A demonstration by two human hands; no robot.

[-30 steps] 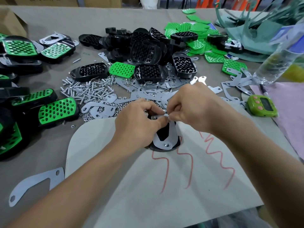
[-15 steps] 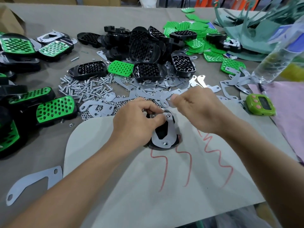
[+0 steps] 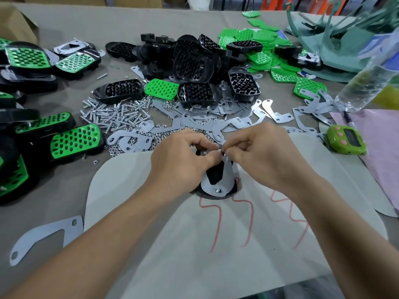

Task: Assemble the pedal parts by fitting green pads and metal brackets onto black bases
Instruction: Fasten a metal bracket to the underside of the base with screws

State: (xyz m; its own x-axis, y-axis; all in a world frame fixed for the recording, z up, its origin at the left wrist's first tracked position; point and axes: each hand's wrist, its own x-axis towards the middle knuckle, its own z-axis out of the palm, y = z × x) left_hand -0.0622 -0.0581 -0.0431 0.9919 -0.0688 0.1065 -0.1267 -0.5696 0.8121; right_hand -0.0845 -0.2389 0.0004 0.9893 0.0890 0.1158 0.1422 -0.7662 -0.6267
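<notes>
A black pedal base with a metal bracket (image 3: 226, 180) on its back lies on a pale sheet (image 3: 194, 244) in the middle. My left hand (image 3: 179, 162) grips the pedal's far left end. My right hand (image 3: 265, 156) pinches a small fastener, probably a nut, at the bracket's far corner, fingertips touching the left thumb. One screw head shows at the bracket's near end. Loose black bases (image 3: 192, 67), green pads (image 3: 162, 88), metal brackets (image 3: 216, 115) and a pile of screws (image 3: 116, 115) lie beyond.
Finished green-and-black pedals (image 3: 75, 141) are stacked at the left. A green timer (image 3: 345, 141) and a plastic bottle (image 3: 367, 83) stand at the right, over a pink cloth (image 3: 380, 152). One loose bracket (image 3: 45, 236) lies near left. Cardboard boxes line the far edge.
My right hand lifted off the pedal half a second ago and has come back to the bracket's far corner. The left hand stays on the pedal.
</notes>
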